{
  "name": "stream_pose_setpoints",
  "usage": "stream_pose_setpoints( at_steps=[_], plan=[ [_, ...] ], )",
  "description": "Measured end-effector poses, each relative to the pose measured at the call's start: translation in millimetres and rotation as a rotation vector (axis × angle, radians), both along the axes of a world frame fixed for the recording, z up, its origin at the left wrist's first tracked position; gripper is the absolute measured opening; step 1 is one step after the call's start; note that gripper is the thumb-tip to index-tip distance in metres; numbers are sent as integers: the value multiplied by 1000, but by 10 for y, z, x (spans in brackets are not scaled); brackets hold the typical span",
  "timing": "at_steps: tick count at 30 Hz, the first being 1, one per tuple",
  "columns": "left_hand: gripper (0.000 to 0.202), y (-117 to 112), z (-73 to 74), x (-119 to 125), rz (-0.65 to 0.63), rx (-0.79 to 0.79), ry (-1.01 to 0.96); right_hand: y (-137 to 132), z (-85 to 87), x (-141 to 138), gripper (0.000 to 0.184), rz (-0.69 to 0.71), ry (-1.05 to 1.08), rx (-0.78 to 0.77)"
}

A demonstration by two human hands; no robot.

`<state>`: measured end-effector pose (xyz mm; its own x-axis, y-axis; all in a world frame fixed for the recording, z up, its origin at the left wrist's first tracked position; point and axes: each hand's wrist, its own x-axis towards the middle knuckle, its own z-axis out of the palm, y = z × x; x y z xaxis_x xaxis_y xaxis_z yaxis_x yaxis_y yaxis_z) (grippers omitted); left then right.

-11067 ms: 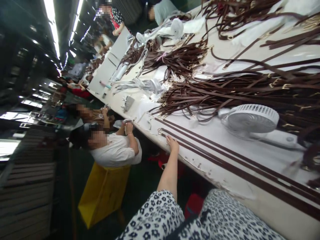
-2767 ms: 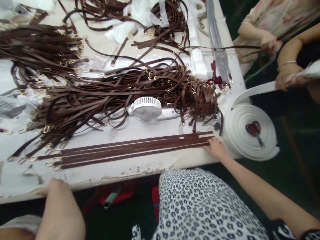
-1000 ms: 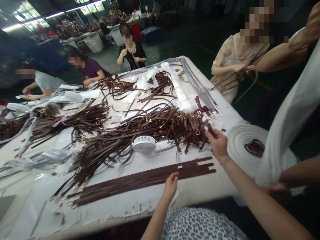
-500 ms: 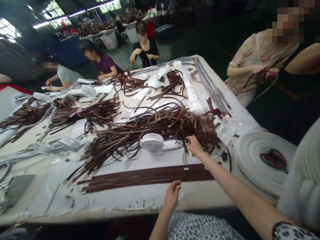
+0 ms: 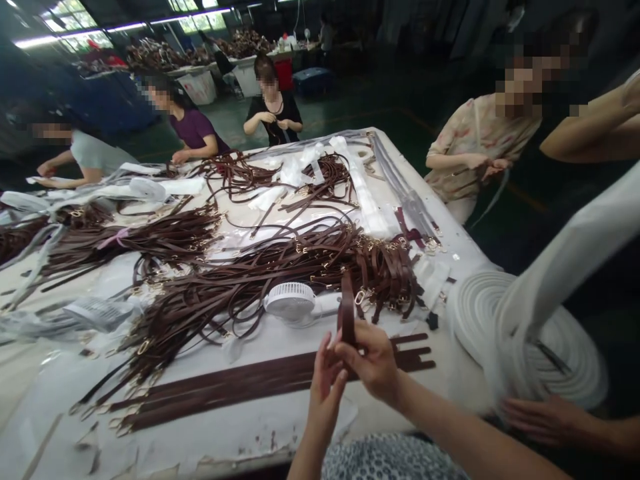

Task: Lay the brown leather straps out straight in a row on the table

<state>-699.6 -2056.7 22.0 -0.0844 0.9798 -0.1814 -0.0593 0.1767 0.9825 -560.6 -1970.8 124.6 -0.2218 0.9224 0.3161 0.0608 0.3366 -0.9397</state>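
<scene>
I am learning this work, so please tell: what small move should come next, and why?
Perhaps the left hand should draw the brown strap out straight: the right hand holds it up in a loop, the left is close beside, and the near row of straps lies straight.

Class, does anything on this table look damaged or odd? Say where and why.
The white covering looks ragged and dark-spotted along its near edge, as if worn. A white fan lies beside the heap of brown straps, an odd appliance among strapwork.
</scene>
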Motion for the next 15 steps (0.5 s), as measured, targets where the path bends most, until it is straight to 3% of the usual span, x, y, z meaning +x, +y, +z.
stream_pose_setpoints(
  at_steps=[3, 6, 7, 9, 11, 15],
  plan=[
    [62, -88, 447, 1, -158, 319, 282, -500, 226, 39, 12, 91, 152, -47],
    [27, -261, 643, -25, -296, 386, 419, -715, 134, 150, 11, -1, 413, -357],
    [26, -326, 669, -41, -338, 353, 413, -716, 75, 217, 14, -77, 533, -498],
    [43, -464, 699, -89, -426, 221, 366, -637, -49, 398, 25, -224, 782, -748],
    [55, -619, 723, -172, -478, 77, 356, -498, -170, 623, 33, -296, 970, -894],
    [53, -977, 753, -484, -472, -144, 493, -251, -422, 1042, 27, -339, 1091, -895]
  ],
)
